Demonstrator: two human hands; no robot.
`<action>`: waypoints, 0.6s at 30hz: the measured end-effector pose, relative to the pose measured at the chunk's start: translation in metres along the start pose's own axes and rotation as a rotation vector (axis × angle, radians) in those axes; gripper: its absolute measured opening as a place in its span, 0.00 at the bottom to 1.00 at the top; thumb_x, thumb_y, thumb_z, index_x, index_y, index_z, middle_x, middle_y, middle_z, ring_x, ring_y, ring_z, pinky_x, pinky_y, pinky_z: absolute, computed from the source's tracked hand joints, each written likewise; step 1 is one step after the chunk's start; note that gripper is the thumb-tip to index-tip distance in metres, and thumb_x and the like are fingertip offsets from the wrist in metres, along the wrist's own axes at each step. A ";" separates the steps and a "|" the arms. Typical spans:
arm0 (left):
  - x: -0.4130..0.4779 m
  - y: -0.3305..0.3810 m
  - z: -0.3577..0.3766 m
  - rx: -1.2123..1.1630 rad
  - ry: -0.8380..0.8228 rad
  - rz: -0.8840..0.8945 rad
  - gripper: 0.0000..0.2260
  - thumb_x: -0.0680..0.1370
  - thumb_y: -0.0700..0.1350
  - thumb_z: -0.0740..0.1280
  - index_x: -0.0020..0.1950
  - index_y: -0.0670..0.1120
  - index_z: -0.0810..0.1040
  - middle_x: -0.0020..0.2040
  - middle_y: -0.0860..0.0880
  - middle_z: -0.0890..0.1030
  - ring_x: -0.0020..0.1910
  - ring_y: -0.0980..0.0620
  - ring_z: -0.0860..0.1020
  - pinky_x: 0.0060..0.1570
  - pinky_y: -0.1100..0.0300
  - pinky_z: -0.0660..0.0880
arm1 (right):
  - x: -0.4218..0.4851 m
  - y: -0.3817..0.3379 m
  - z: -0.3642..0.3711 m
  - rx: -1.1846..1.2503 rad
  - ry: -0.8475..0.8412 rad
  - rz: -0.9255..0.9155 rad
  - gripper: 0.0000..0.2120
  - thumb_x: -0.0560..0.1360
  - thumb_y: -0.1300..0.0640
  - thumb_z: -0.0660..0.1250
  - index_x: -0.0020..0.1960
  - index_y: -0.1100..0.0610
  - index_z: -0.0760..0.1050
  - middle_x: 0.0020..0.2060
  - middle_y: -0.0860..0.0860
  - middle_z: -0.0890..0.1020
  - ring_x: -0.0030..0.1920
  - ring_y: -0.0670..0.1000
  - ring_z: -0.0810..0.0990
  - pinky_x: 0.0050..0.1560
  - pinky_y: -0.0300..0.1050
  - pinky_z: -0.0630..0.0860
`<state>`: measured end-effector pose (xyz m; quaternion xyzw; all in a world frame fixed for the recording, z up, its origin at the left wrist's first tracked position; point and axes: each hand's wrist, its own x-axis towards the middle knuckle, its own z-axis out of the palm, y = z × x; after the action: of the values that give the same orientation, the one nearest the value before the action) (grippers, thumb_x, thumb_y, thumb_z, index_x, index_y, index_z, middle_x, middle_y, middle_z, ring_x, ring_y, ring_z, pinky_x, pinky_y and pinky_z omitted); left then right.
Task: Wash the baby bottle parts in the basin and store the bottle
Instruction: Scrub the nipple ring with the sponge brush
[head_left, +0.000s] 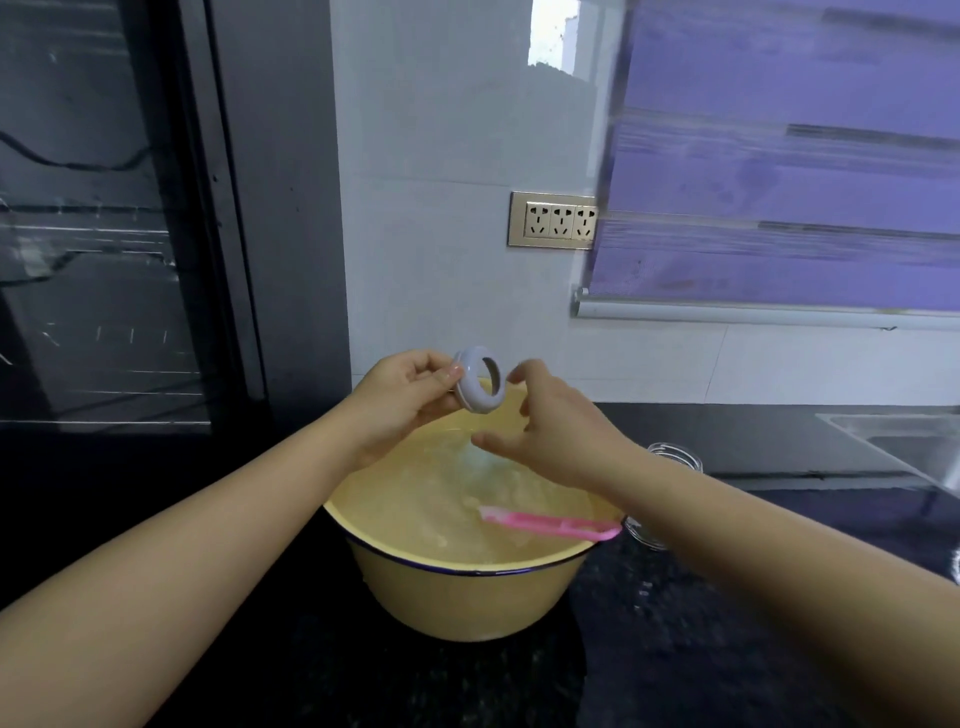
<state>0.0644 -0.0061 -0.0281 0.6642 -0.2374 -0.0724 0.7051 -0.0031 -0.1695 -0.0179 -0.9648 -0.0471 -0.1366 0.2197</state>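
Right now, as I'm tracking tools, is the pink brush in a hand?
No, the pink brush lies by itself on the rim of the yellow basin.

Dim, flat indoor light, bluish cast. Brightest at 12–1 o'clock: daylight thru window gap (550, 31) beside purple blind (779, 182), blown out white. Faint streaky reflections on dark glass door (104, 234) at 9–10 o'clock. Black countertop (649, 675) at 5–7 o'clock crushed near black, little detail. Soft shadow only under yellow basin (467, 603). Motion smear across blind slats & on right hand (566, 431); left hand (400, 405) w/ lilac ring (467, 387) sharper. Wide-angle bend at edges. Overall soft, grainy, compressed.
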 end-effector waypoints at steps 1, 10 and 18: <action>-0.001 0.001 0.000 -0.009 -0.032 -0.021 0.07 0.80 0.40 0.61 0.46 0.42 0.77 0.43 0.44 0.81 0.43 0.51 0.80 0.53 0.62 0.78 | 0.002 0.001 0.000 0.053 0.037 -0.032 0.34 0.69 0.42 0.72 0.68 0.52 0.60 0.49 0.47 0.70 0.49 0.48 0.74 0.48 0.42 0.70; -0.003 0.002 0.000 0.129 -0.167 -0.169 0.11 0.81 0.47 0.59 0.54 0.44 0.80 0.47 0.47 0.85 0.46 0.50 0.84 0.55 0.60 0.77 | 0.013 0.010 -0.012 -0.021 0.045 -0.222 0.27 0.66 0.43 0.73 0.63 0.47 0.70 0.50 0.48 0.77 0.48 0.47 0.75 0.46 0.39 0.69; -0.002 -0.003 0.001 0.366 -0.063 -0.236 0.11 0.80 0.49 0.62 0.54 0.43 0.77 0.50 0.48 0.79 0.44 0.52 0.81 0.53 0.53 0.78 | 0.017 0.025 -0.034 -0.112 -0.038 -0.224 0.26 0.66 0.45 0.73 0.63 0.44 0.72 0.52 0.48 0.79 0.51 0.48 0.77 0.54 0.45 0.73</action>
<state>0.0631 -0.0064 -0.0313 0.8018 -0.1895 -0.1308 0.5514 0.0085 -0.2063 0.0065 -0.9667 -0.1510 -0.1446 0.1477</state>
